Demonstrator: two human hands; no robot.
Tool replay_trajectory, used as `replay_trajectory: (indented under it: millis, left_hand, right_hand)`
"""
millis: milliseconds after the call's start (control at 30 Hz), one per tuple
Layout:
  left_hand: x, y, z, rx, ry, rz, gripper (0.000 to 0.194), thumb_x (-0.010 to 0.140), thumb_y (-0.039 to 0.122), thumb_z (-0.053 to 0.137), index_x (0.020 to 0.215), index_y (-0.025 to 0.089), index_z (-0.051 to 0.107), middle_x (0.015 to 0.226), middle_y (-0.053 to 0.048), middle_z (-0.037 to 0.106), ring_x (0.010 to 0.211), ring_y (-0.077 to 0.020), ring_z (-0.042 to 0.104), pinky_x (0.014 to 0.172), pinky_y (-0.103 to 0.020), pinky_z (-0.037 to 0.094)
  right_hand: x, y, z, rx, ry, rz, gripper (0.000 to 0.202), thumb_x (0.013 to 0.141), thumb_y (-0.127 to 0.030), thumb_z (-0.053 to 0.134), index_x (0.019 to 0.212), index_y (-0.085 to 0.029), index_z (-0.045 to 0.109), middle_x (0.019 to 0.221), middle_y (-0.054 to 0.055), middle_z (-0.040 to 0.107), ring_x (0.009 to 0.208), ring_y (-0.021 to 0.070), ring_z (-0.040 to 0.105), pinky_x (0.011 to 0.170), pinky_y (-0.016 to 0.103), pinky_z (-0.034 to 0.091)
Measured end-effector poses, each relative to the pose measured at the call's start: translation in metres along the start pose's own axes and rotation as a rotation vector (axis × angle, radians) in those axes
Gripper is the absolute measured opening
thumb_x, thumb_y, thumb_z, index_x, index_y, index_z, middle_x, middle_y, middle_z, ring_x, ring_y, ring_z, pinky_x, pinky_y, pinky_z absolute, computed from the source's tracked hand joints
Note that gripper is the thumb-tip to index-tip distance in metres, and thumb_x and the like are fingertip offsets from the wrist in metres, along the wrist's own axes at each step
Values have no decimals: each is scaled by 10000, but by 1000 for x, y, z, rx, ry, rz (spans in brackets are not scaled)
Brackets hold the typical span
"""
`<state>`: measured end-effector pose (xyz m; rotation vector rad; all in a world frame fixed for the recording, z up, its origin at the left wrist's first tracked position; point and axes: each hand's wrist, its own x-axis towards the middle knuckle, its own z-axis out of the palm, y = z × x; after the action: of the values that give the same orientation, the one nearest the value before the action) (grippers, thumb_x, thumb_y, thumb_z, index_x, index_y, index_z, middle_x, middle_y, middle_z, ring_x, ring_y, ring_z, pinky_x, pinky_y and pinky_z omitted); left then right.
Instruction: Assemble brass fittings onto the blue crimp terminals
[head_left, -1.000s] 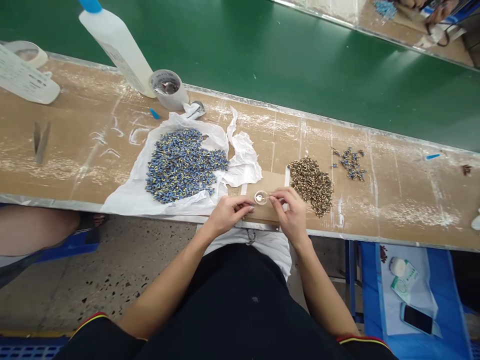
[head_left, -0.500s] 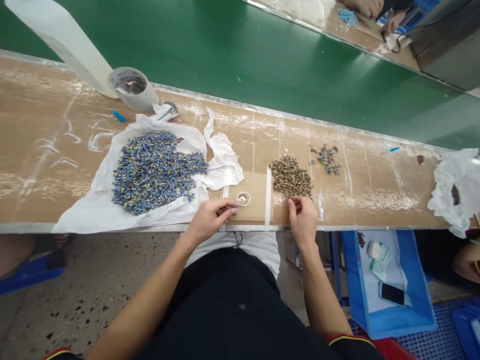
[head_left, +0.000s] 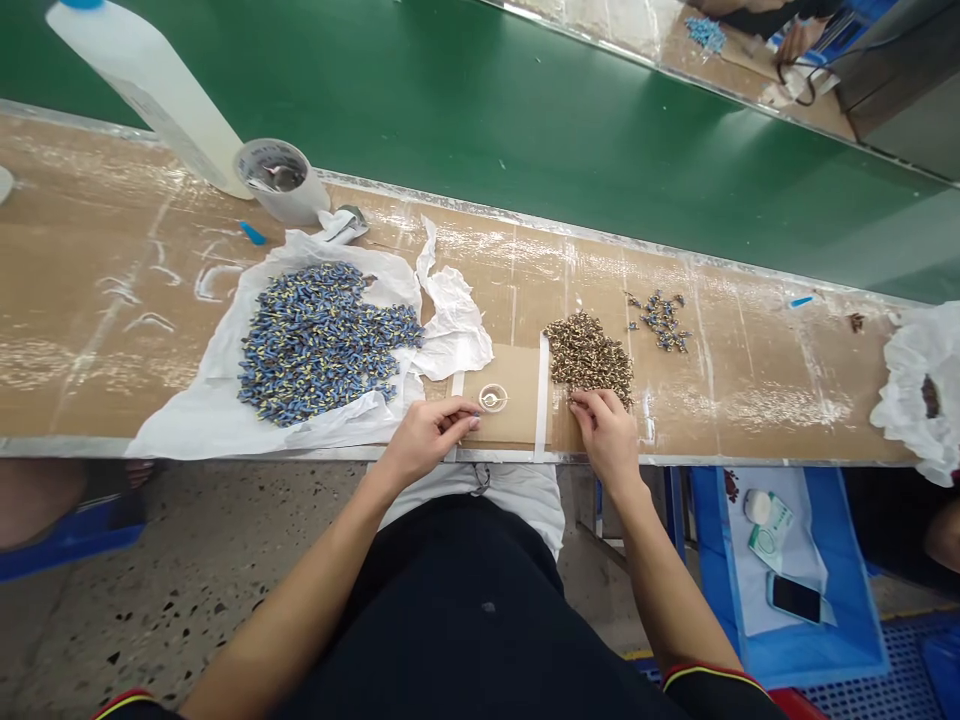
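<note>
Head view: from where I stand, much seems left, since the blue pile (head_left: pixel 322 350) on its paper (head_left: pixel 199 400) and the brown pile (head_left: pixel 589 355) both lie thick on the desk (head_left: pixel 750 410), while only a small cluster (head_left: pixel 663 318) of blue-and-dark pieces sits apart, farther right. Whether those are finished, I can't tell. Between the piles, a round dish (head_left: pixel 481 398) rests on the card (head_left: pixel 517 370), with a thin stick (head_left: pixel 501 399) in it. Just beside the dish, the left hand (head_left: pixel 431 437) has fingers nearly together, perhaps on something bluish, too small to confirm. The right hand (head_left: pixel 609 432), fingertips close together, reaches the brown pile's near edge; any piece caught there is hidden.
</note>
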<state>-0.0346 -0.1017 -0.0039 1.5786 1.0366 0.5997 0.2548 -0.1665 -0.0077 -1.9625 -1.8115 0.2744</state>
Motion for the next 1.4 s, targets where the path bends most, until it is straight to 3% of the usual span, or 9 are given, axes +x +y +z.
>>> replay_trajectory:
  millis: [133, 233, 433, 500, 633, 800, 967, 1400]
  left_hand:
    - [1, 1, 0, -3, 6, -5, 227, 867, 299, 631, 977, 123, 723, 754, -41, 721, 519, -84, 556, 485, -168, 437]
    - [-1, 4, -1, -28, 13, -6, 230, 874, 294, 622, 988, 121, 723, 755, -44, 720, 556, -95, 584, 515, -171, 466]
    - [-14, 12, 0, -107, 38, -11, 216, 877, 281, 643, 997, 115, 715, 795, -54, 719, 621, -114, 623, 574, -195, 515]
    - [-17, 18, 1, -119, 51, -1, 220, 884, 279, 643, 1014, 116, 714, 814, -57, 724, 639, -122, 644, 611, -213, 540]
    - [-19, 34, 2, -40, 95, 72, 207, 898, 254, 635, 1031, 121, 721, 829, -60, 738, 636, -124, 659, 618, -219, 545]
    - [-18, 56, 2, 150, 108, 256, 152, 916, 200, 612, 992, 141, 729, 916, -61, 760, 759, -141, 697, 685, -222, 543]
    - [-19, 66, 0, 243, 151, 346, 122, 920, 173, 611, 978, 145, 715, 938, -57, 764, 815, -146, 711, 724, -226, 531]
    - [-21, 71, -4, 311, 176, 408, 112, 938, 179, 576, 934, 152, 685, 842, -41, 741, 729, -134, 678, 651, -221, 501]
  right_hand:
    - [3, 0, 0, -48, -60, -97, 215, 971, -262, 502, 1040, -201, 696, 976, 82, 662, 898, 222, 645, 796, 346, 518]
    - [4, -3, 2, -81, -28, -130, 240, 981, -259, 477, 1043, -184, 696, 970, 95, 670, 882, 218, 650, 790, 343, 523]
    - [7, -9, 1, -19, 17, -70, 250, 969, -292, 492, 975, -166, 708, 935, 103, 713, 846, 221, 668, 780, 353, 532]
    - [8, -17, -3, 127, 31, 31, 230, 947, -325, 542, 962, -173, 714, 901, 92, 730, 789, 213, 677, 736, 353, 543]
    - [6, -56, -17, 717, 15, 277, 200, 867, -361, 682, 965, -190, 717, 831, 56, 750, 698, 176, 696, 652, 318, 577]
    - [1, -111, -25, 1125, -99, 355, 174, 814, -331, 759, 915, -194, 723, 767, 32, 745, 665, 154, 700, 642, 295, 592]
    - [3, -129, -18, 1131, -68, 349, 136, 818, -324, 756, 869, -205, 715, 761, 4, 710, 645, 115, 644, 620, 246, 550]
    - [3, -137, -20, 1107, -129, 296, 84, 856, -278, 716, 900, -207, 714, 797, 11, 684, 676, 119, 634, 655, 254, 550]
